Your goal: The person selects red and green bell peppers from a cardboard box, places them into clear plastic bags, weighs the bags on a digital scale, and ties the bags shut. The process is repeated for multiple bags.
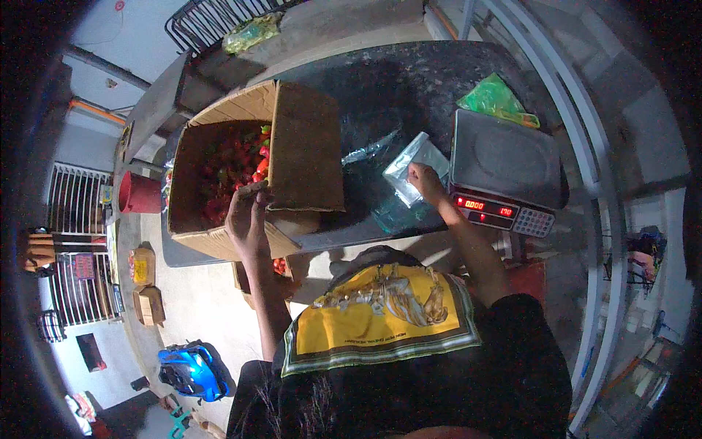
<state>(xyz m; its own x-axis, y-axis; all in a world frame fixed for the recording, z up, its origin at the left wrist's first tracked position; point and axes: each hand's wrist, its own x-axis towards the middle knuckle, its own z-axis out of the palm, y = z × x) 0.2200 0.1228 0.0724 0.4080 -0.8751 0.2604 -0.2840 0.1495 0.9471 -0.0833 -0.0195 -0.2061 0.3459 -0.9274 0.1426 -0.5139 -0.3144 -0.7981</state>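
An open cardboard box (307,146) stands on the dark table, with red and some green peppers (230,161) inside. At its near side, my left hand (248,216) has its fingers bent and pressed together at the edge of the box flap, which it seems to pinch. Over a flat stack of clear plastic bags (404,170), my right hand (428,183) is closed with its fingers curled in on the plastic. Its fingertips are partly hidden. Just right of that hand sits a grey digital scale (504,157) with lit red digits.
Beside the scale's far edge lies a green plastic bag (497,101). Under the table's near edge a second box (243,282) holds red peppers. A red bucket (140,192) stands left of the table; a shiny blue object (194,372) is on the floor. A metal rail (578,124) runs along the right.
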